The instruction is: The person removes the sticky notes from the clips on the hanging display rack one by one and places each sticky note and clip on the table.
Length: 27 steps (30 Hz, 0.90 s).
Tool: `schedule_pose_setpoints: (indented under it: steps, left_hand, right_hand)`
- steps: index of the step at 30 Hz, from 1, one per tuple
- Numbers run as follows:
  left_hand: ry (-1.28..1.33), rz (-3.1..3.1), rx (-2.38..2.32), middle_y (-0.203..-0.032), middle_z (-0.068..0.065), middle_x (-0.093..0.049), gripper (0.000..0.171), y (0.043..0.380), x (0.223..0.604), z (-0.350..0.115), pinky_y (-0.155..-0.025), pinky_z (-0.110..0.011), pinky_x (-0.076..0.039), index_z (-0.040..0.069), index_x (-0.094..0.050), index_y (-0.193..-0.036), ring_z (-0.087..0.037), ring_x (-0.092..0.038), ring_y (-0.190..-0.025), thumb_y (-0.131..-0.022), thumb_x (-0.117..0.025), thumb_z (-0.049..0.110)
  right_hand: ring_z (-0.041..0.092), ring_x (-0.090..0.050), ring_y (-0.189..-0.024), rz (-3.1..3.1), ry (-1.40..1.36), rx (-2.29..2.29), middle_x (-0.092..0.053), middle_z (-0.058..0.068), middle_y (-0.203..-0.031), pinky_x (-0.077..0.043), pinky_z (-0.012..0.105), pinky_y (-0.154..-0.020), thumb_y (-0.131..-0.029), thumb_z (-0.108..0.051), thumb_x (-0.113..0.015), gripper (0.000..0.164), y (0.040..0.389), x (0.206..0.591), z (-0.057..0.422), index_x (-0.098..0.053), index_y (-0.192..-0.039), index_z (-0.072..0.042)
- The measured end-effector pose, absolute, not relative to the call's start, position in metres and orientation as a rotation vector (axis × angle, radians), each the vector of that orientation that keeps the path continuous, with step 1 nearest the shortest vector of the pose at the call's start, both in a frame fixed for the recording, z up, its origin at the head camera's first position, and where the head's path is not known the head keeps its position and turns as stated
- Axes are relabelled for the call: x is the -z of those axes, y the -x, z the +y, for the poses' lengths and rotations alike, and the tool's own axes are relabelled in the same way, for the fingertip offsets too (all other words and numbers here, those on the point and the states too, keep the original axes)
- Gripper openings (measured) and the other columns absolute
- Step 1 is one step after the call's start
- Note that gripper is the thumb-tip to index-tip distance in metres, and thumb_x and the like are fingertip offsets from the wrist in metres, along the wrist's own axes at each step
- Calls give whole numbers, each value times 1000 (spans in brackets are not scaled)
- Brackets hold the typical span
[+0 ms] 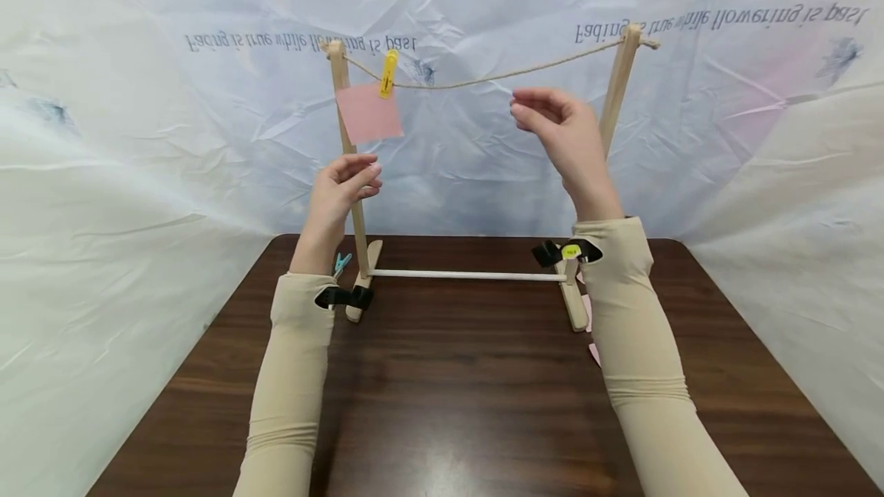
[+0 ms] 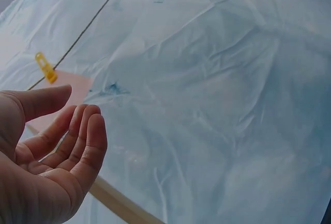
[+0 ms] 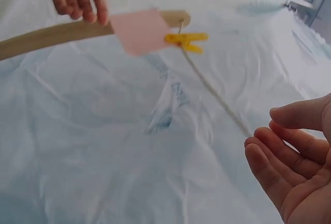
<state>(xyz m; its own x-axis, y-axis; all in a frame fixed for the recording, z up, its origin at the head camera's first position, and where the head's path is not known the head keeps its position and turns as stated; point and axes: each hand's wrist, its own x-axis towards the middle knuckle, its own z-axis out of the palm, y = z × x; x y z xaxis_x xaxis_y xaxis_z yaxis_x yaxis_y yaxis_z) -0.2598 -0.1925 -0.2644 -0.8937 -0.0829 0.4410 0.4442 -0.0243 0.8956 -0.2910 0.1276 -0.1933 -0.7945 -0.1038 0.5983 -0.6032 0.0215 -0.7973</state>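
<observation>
A square pink paper (image 1: 371,115) hangs tilted from a string (image 1: 493,79), held by a yellow clothespin (image 1: 388,75) near the left post. Just below the paper is my left hand (image 1: 338,192), fingers loosely bent and thumb apart from them in the left wrist view (image 2: 57,157); nothing is between them. My right hand (image 1: 562,133) is raised near the string's right half, in front of the right post. Its fingers bend softly around a gap, as the right wrist view shows, and it holds nothing.
The string is tied between a left wooden post (image 1: 361,228) and a right wooden post (image 1: 619,79), joined low down by a white rod (image 1: 470,275). A teal clothespin (image 1: 342,262) lies by the left foot. Pink papers (image 1: 588,311) lie partly behind my right sleeve on the brown table (image 1: 442,382).
</observation>
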Motion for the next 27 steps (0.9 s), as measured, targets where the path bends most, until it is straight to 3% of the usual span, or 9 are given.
schedule_pose_setpoints:
  steps: [6,13,20,23,27]
  left_hand:
    - [333,-1752,2047,-100,-5,-71,20,257,261,-198,-81,-27,-58,1,-68,-115,-18,-68,-87,-96,-69,9]
    - [255,-1765,2040,-107,-9,-72,32,258,264,-187,-88,-32,-58,-5,-64,-124,-20,-70,-93,-97,-69,13]
    - [183,-1638,2041,-120,-22,-68,41,266,265,-174,-88,-32,-58,-7,-61,-131,-23,-71,-95,-98,-69,17]
    - [174,-1505,2078,-116,-22,-69,36,269,263,-170,-83,-28,-59,-7,-64,-125,-21,-71,-89,-97,-70,16]
    - [183,-1333,2094,-105,-20,-72,16,273,259,-166,-76,-28,-60,-2,-68,-104,-19,-71,-80,-96,-71,12]
  right_hand:
    - [17,-66,-107,-1933,-808,-1776,-71,7,-116,-52,29,-93,-93,-16,-74,28,288,159,101,-73,-120,-8]
    - [14,-65,-112,-1951,-881,-1772,-69,10,-119,-50,25,-98,-93,-9,-73,29,294,133,74,-71,-122,-2]
    - [12,-65,-112,-2100,-897,-1651,-68,8,-125,-49,22,-98,-94,-15,-73,35,301,119,54,-69,-128,-5]
    - [10,-63,-114,-2217,-895,-1524,-67,4,-128,-48,21,-98,-96,-23,-71,39,304,112,44,-66,-133,-10]
    - [8,-59,-120,-2359,-917,-1358,-64,-1,-134,-47,22,-99,-99,-31,-67,46,307,102,33,-60,-141,-13]
